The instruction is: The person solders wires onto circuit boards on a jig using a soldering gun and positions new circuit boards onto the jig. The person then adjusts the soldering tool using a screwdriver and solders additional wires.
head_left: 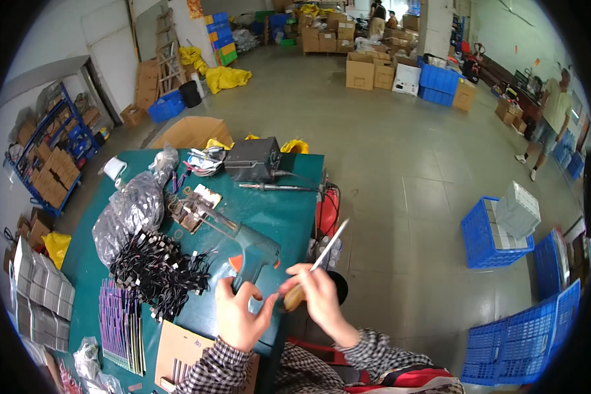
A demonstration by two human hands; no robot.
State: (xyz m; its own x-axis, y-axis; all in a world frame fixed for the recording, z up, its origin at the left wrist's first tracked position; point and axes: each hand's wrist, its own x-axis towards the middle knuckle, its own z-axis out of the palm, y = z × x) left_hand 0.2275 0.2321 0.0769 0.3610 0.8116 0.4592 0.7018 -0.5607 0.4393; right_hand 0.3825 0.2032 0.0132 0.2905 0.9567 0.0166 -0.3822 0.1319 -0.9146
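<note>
My right hand [318,299] is closed around a slim tool with a brownish-yellow handle [294,298] and a pale straight shaft [335,238], which points up and away to the right. Beside it, my left hand [243,315] has its fingers bent and apart, with no object visible in it. The left thumb's tip is close to the right hand's fingertips; whether they touch I cannot tell. Just beyond the left hand, a grey-green glue gun [259,246] with an orange trigger lies on the green tabletop [295,220]. Its nozzle points away to the left.
Left on the table are a heap of black cables [157,266], a plastic bag [128,210], purple strips [119,322] and cardboard [180,351]. A dark box-shaped unit [253,159] with a corded iron [276,187] is at the back. Blue crates [489,240] stand on the floor right.
</note>
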